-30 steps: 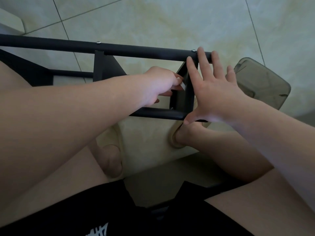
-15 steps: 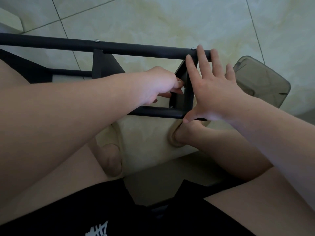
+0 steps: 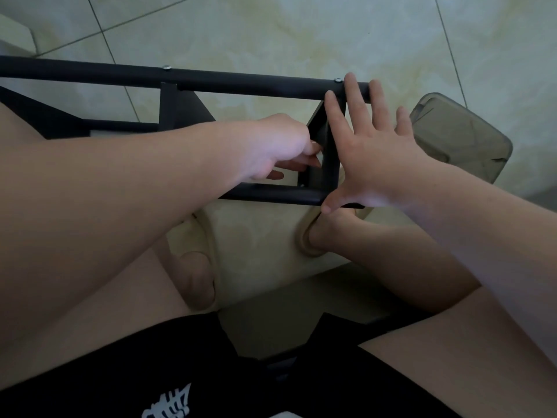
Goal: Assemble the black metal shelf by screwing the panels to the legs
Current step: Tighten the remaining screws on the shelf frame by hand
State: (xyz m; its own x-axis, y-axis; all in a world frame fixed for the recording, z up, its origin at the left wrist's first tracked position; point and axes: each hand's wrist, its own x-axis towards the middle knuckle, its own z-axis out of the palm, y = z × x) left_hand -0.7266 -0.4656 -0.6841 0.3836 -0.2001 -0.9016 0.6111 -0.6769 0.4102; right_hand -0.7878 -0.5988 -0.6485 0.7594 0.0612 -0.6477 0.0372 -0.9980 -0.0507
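Black metal shelf point(image 3: 211, 81) on its side on the pale tiled floor point(image 3: 271, 31), just ahead of the knees, with two round legs running left to right. Far leg point(image 3: 90, 72) with two silver screw heads on top, one point(image 3: 166, 67) above a middle panel point(image 3: 177, 110), the other point(image 3: 337, 80) above the end panel point(image 3: 330, 152). Near leg point(image 3: 271, 194) shorter in view, its right end meeting that end panel. Left hand point(image 3: 280, 146) reaching inside the frame, fingers curled and tips bunched against the inner face of the end panel; too hidden to tell whether anything is pinched there. Right hand point(image 3: 376, 155) spread wide and laid flat on the outer face of the same panel, fingers straight, fingertips up over the far leg, thumb down on the end of the near leg. Small bright fastener point(image 3: 301, 185) in the inner corner where panel and near leg join. Smoky translucent plastic piece point(image 3: 461, 140) on the floor just right of the right hand. Feet in beige slippers point(image 3: 310, 245) below the near leg, black shorts point(image 3: 120, 372) with a white print at the bottom edge.
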